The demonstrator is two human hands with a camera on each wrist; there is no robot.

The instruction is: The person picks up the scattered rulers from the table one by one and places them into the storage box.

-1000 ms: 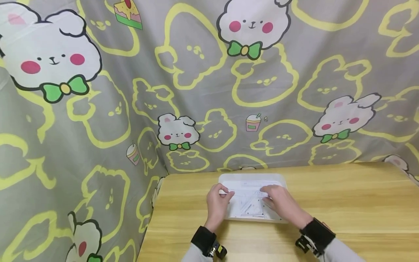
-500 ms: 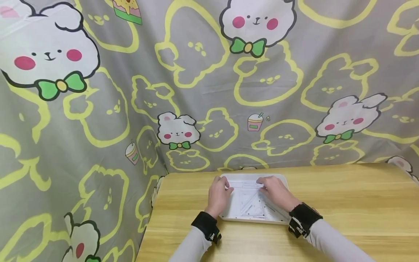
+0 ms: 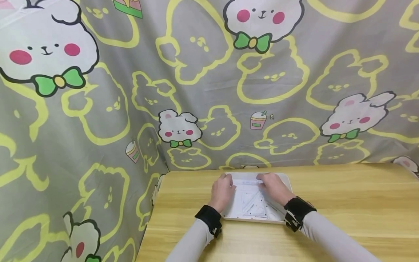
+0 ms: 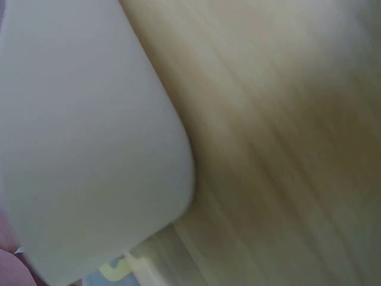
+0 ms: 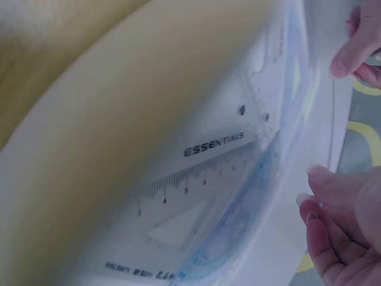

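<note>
Both hands have slid up toward the far edge of the white tray [image 3: 255,217] compared with a second ago, and the sleeves reach further onto the table [image 3: 343,196]. The left hand [image 3: 223,191] now pinches the far left end of the clear ruler pack [image 3: 250,202], while the right hand [image 3: 273,187] pinches its far right end. The pack lies in the tray near the table's back edge, right by the bunny curtain [image 3: 131,91]. The right wrist view shows a set square [image 5: 202,179] marked ESSENTIALS inside.
</note>
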